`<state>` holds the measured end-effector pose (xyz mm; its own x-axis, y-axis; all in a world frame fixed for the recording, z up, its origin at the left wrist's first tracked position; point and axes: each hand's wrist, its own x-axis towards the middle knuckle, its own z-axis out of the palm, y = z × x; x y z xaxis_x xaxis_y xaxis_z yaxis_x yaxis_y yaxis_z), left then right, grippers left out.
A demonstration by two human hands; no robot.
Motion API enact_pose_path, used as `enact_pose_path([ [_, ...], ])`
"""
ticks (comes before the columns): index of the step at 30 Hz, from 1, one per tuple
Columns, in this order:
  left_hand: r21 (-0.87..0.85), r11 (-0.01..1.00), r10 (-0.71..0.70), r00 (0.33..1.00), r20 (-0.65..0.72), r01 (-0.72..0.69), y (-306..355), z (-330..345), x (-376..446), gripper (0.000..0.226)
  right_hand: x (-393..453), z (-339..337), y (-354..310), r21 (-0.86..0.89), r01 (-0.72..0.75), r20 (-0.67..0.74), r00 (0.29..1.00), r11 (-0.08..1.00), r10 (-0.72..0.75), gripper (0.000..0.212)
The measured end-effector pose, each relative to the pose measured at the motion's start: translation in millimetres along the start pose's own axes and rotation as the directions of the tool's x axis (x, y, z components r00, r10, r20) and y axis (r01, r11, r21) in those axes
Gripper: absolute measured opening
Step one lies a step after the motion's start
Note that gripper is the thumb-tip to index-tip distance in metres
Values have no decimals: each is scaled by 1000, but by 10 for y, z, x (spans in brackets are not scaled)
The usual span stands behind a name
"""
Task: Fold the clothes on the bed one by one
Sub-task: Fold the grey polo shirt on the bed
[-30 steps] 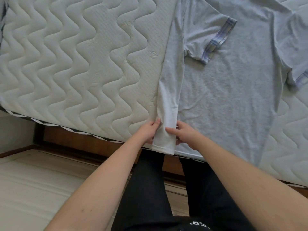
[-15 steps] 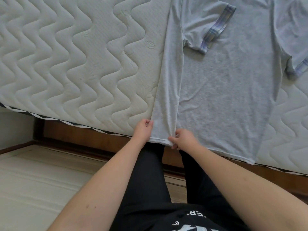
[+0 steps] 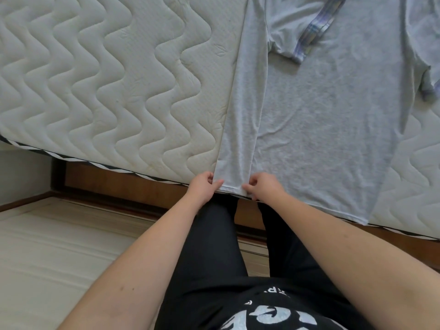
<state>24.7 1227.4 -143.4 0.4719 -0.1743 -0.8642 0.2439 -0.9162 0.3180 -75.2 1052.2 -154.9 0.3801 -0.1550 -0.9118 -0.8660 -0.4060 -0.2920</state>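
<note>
Pinching the hem of the grey T-shirt, the left hand and right hand each grip a corner of its folded-over side strip at the bed edge (soft, limp fabric, likely to shift); hem corners suit best.

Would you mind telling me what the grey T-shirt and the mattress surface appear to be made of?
The grey T-shirt looks like soft, matte heathered jersey knit, probably cotton blend: it drapes limply with fine creases. The mattress cover seems a padded, quilted off-white textile, shown by wavy stitched channels.
</note>
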Motion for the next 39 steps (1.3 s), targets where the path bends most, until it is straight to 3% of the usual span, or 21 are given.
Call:
enact_pose_path([
  [6, 165, 985, -46, 999, 5, 45, -86, 81, -23, 27, -63, 130, -7, -87, -32, -17, 999, 996, 30, 22],
  [8, 243, 967, -62, 995, -72, 78, -38, 76, -41, 26, -46, 99, -72, -123, -70, -7, 998, 990, 70, 28],
  [10, 217, 974, -19, 980, -200, 63, 42, 48, -48, 27, 3, 2, -136, -110, -101, -27, 995, 989, 98, 42],
  [13, 128, 989, 110, 940, -323, -72, 287, -54, 31, 26, 162, -304, -222, 84, -73, -202, 975, 994, 89, 55],
  [16, 160, 964, 258, 901, -350, -214, 675, -216, 213, 25, 391, -732, -371, 403, 67, -348, 934, 913, 85, 39],
  [20, 186, 918, 395, 856, -333, -351, 1246, -414, 549, 32, 682, -1324, -660, 527, 203, -469, 879, 825, 83, 36],
  [23, 91, 938, 344, 872, -350, -334, 1613, -544, 835, 44, 868, -1578, -862, 555, 211, -437, 897, 805, 66, 37],
  [25, 59, 961, 275, 897, -345, -271, 1772, -626, 1039, 45, 970, -1665, -966, 505, 194, -419, 907, 841, 43, 27],
  [27, 79, 975, 220, 920, -325, -206, 1844, -696, 1213, 32, 1014, -1712, -1009, 427, 156, -431, 901, 891, 49, 15],
  [29, 101, 981, 189, 933, -306, -165, 1861, -750, 1326, 15, 1003, -1733, -983, 392, 94, -438, 894, 915, 96, 16],
  [32, 132, 978, 197, 933, -300, -164, 1864, -785, 1380, 14, 961, -1728, -906, 395, 44, -368, 923, 918, 115, 15],
  [36, 143, 950, 309, 897, -318, -276, 2018, -857, 1453, 28, 983, -1915, -953, 619, 180, -392, 914, 764, 102, 22],
  [38, 129, 936, 352, 875, -332, -327, 2204, -919, 1552, 31, 1035, -2094, -1073, 806, 198, -352, 918, 559, 182, 24],
  [39, 110, 934, 357, 866, -350, -340, 2318, -956, 1618, 32, 1064, -2179, -1145, 904, 183, -285, 932, 386, 226, 24],
])
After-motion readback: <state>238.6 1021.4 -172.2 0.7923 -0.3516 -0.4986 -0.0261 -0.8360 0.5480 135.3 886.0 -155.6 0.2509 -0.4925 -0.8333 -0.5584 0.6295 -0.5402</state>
